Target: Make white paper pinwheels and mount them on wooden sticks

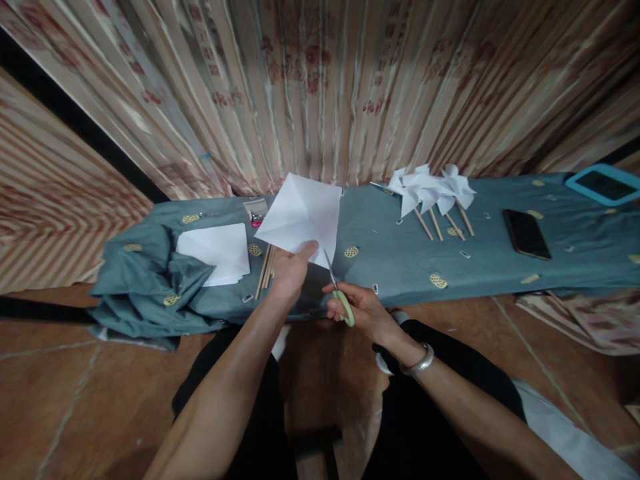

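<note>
My left hand (pixel 294 268) grips a square sheet of white paper (pixel 303 210) by its near edge, thumb on top and fingers hidden beneath. Faint creases run across the sheet. In my right hand (pixel 364 308) is a pair of scissors (pixel 345 309) with pale green handles. Their blades point away from me and meet the paper's near right corner; how far they have cut in, I cannot make out. Left of the sheet lies a stack of white paper (pixel 220 250). Several thin wooden sticks (pixel 265 272) lie partly under my left hand and the sheet.
Several white paper pinwheels (pixel 430 190) on sticks lie to the right on the green cloth (pixel 400 260). Beyond them are a black phone (pixel 527 233) and a blue-framed tablet (pixel 605 185). A small open box (pixel 257 212) sits behind the sticks. Curtains (pixel 320 93) hang along the back.
</note>
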Tool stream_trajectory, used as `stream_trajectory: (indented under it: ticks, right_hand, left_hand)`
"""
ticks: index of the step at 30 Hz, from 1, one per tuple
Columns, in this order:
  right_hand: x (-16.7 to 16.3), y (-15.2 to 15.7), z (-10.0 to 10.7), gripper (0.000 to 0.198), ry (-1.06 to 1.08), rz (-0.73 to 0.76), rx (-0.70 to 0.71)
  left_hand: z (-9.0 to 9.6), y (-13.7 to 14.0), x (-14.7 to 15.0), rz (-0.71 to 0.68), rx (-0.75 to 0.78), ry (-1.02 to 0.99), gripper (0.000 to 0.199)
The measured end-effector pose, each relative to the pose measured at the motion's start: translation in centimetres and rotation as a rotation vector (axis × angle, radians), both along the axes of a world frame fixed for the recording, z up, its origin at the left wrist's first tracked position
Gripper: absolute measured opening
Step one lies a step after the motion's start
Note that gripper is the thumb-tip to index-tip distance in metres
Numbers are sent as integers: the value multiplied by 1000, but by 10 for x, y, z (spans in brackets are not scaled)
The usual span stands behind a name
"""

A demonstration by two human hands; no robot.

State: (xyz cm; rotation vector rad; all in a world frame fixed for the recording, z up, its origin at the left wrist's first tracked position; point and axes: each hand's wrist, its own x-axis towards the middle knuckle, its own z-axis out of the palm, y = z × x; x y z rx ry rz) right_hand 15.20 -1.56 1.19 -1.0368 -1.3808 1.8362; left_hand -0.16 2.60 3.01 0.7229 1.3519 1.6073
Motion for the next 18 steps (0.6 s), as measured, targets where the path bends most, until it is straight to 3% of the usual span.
stream_trajectory:
  ticks: [18]
  right_hand:
    - [1, 1, -13, 42, -35, -20, 58]
  left_hand:
    - [7, -7, 5, -22, 43, 192, 25]
